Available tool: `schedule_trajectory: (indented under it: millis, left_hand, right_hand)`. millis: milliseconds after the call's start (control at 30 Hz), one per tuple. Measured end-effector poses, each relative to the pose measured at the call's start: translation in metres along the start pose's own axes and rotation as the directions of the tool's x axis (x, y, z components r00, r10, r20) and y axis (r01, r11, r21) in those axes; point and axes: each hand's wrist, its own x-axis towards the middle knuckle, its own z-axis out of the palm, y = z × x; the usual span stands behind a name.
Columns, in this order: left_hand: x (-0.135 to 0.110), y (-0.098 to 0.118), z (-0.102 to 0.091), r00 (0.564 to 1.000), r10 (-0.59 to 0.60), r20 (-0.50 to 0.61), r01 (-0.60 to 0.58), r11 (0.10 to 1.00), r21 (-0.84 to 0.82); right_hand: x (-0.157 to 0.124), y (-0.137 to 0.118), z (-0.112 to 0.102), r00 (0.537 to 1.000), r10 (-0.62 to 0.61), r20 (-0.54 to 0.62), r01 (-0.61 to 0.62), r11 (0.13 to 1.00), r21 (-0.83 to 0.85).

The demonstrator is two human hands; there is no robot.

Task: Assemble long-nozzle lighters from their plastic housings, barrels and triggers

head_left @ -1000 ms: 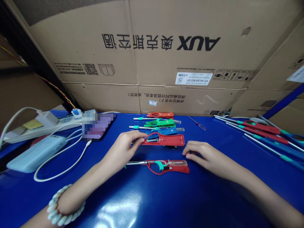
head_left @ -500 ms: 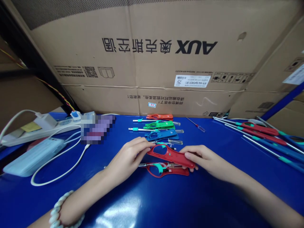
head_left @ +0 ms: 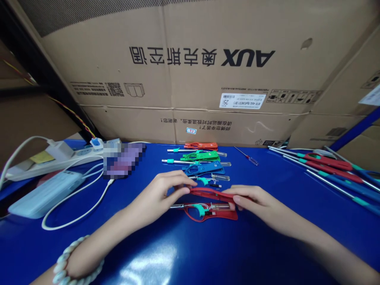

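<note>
Both hands hold a flat red plastic cover shell (head_left: 212, 193) just above the blue table (head_left: 178, 253). My left hand (head_left: 160, 194) pinches its left end, fingers closed. My right hand (head_left: 252, 198) grips its right end. Directly under the cover lies an open red lighter half (head_left: 213, 211) with a teal trigger, inner parts and a metal tube pointing left. Behind them sits a small loose teal trigger part with wires (head_left: 208, 182).
A row of lighter bodies lies behind: blue (head_left: 202, 169), green (head_left: 202, 156), orange (head_left: 202, 145). A small screwdriver (head_left: 246, 156) is at the back. Long finished lighters (head_left: 329, 166) lie at right. A power strip (head_left: 50, 158), power bank (head_left: 44, 194) and cables are left. Cardboard boxes (head_left: 192, 71) form the back wall.
The red cover was lifted from the table behind the open half, both hands took it, and it now hovers flat, low over the open red half.
</note>
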Motion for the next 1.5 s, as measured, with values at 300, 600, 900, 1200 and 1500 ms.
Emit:
schedule_trajectory:
  millis: [300, 600, 900, 1200, 1500]
  left_hand:
    - [-0.001, -0.004, -0.004, 0.963, -0.117, 0.243, 0.08, 0.984, 0.156]
    - [-0.003, -0.005, 0.0, 0.954, -0.117, 0.278, 0.04, 0.963, 0.267]
    - [-0.005, -0.006, 0.003, 0.938, -0.155, 0.309, 0.068, 0.959, 0.274]
    - [-0.006, -0.007, 0.004, 0.937, -0.178, 0.301, 0.098, 0.96, 0.263]
    - [-0.005, -0.009, 0.005, 0.921, -0.219, 0.321, 0.134, 0.954, 0.267]
  right_hand:
    - [0.001, 0.0, 0.015, 0.984, -0.176, -0.01, 0.157, 0.902, -0.403]
    - [0.001, 0.008, 0.023, 0.989, -0.147, 0.029, 0.143, 0.871, -0.47]
    - [0.002, 0.011, 0.023, 0.992, -0.109, 0.068, 0.128, 0.866, -0.483]
    - [0.004, 0.011, 0.023, 0.991, -0.109, 0.074, 0.131, 0.862, -0.489]
    - [0.005, 0.011, 0.024, 0.991, -0.112, 0.072, 0.133, 0.858, -0.497]
